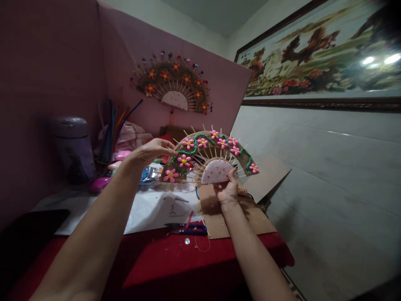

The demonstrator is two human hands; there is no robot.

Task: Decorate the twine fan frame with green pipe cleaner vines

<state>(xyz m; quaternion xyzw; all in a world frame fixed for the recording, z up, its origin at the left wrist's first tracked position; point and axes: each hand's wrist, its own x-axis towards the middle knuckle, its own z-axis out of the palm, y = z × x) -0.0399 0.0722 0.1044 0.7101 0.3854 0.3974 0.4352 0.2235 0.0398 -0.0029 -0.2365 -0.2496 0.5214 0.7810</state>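
A handmade fan [216,171] is held up above the table, its woven brown arc dotted with pink clay flowers and a winding green strip. Thin sticks poke out past its outer edge. My right hand [228,188] grips the pale, red-spotted half-round base from below, thumb on the front. At the fan's upper left edge, the fingers of my left hand [158,149] pinch the woven band. A similar fan with orange-red flowers [175,79] hangs on the pink board behind, with bead-headed pins around its rim.
On the red-covered table [150,259] lie white paper [150,209], a cardboard sheet [216,213], blue-handled snips [191,228] and a clear gem [187,241]. A purple tumbler [73,146] stands left, beside colourful pipe cleaners [117,125]. A framed horse picture [313,58] hangs right.
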